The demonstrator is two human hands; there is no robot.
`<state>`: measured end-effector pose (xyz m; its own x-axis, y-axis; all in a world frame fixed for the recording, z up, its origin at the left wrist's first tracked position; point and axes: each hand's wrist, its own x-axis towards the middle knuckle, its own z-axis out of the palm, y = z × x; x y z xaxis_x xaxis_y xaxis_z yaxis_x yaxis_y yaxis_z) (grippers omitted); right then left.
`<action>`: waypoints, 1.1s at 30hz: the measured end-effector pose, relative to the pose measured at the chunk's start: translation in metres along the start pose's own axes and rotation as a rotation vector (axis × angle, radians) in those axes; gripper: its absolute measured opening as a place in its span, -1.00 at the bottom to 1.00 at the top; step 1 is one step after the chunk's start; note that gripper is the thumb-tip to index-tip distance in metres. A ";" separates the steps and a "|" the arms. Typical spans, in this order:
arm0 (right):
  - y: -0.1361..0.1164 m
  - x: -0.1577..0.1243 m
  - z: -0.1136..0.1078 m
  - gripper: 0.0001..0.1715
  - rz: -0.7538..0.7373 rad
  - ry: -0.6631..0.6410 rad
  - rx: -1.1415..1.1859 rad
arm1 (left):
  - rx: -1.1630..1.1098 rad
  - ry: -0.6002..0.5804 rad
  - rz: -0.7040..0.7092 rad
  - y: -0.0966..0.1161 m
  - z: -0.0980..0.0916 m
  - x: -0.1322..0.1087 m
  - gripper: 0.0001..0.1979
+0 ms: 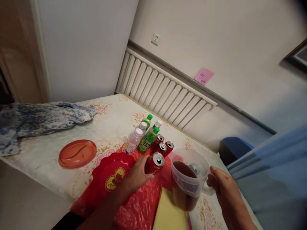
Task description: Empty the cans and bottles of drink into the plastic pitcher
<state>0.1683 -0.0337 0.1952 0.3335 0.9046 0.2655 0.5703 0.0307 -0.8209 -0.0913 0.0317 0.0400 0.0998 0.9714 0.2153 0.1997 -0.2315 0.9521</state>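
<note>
At a floral-covered table (112,124), a person's left hand (136,175) wraps around the side of a red drink can (157,161) on a red plastic bag (141,204), in front of more cans (165,147) and bottles (150,139). The right hand (222,185) clasps the handle of a clear plastic pitcher (178,152), part-filled with brown liquid, just beside the can. The thin can likely dents under a squeeze; the pitcher looks weighty, sloshes easily, and is safest held by its handle.
</note>
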 end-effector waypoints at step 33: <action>-0.003 0.027 -0.008 -0.40 -0.010 -0.218 -0.170 | 0.100 0.000 0.093 -0.015 0.009 0.003 -0.29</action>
<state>0.1816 -0.0130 0.2093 0.1683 0.9752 0.1435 0.6970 -0.0148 -0.7169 -0.0852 0.0376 0.0248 0.1221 0.9455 0.3019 0.2853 -0.3248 0.9017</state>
